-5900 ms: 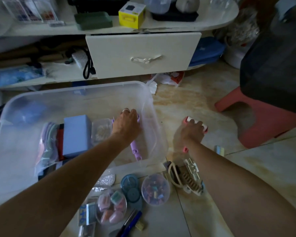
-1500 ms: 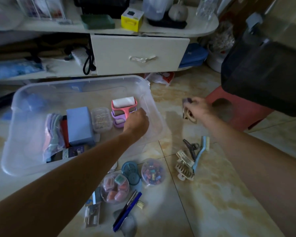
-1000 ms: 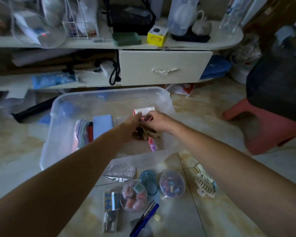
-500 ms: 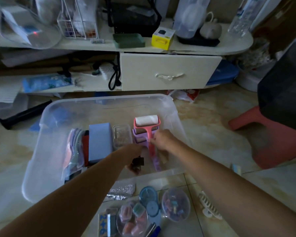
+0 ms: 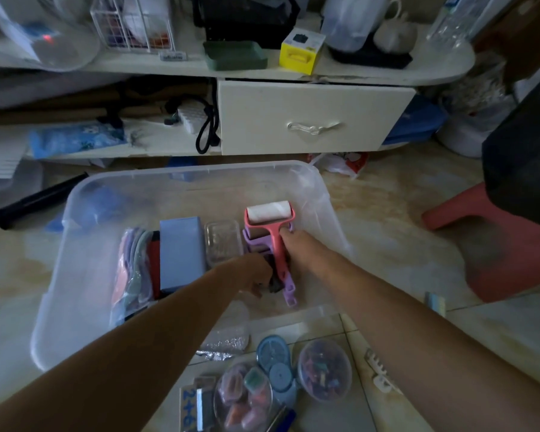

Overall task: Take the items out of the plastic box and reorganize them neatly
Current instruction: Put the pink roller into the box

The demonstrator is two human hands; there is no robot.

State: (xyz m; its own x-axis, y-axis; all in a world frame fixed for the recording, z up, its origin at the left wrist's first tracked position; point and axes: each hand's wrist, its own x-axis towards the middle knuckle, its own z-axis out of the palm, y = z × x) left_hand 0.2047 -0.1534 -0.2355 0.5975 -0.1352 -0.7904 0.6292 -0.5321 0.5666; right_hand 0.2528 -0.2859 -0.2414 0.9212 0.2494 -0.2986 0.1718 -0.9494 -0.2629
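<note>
Both hands were inside the clear box [image 5: 321, 194], near its right side. Left hand [image 5: 250, 275]: fingers curled down onto a small dark item [image 5: 275, 283] on the box floor; whether they gripped it could not be told. Right hand [image 5: 296, 247]: fingers lay against the handle of the pink roller [image 5: 270, 215]; a full grip could not be told.

Box contents, left to right:
- bagged pastel goods [image 5: 131, 269], near the left wall;
- red item [image 5: 154, 263], just beside the bag;
- blue block [image 5: 181, 251], touching the red item;
- small clear case [image 5: 223, 241], between block and rollers;
- pink roller, white drum toward the far wall, lying on a purple roller [image 5: 289, 289] whose handle end pointed at the near wall.

Floor [image 5: 387, 213], outside the near wall of the box:
- foil packet [image 5: 225, 344], against the wall;
- blue disc [image 5: 273, 352];
- round tub [image 5: 323, 369] of coloured bits, right of the disc;
- second tub [image 5: 243, 397] of pastel pieces, left of the disc;
- number card [image 5: 189, 406], at the bottom edge;
- white clip [image 5: 379, 374], partly hidden by the right forearm.

Pink stool [image 5: 512, 244] stood on the floor well to the right of the box.
</note>
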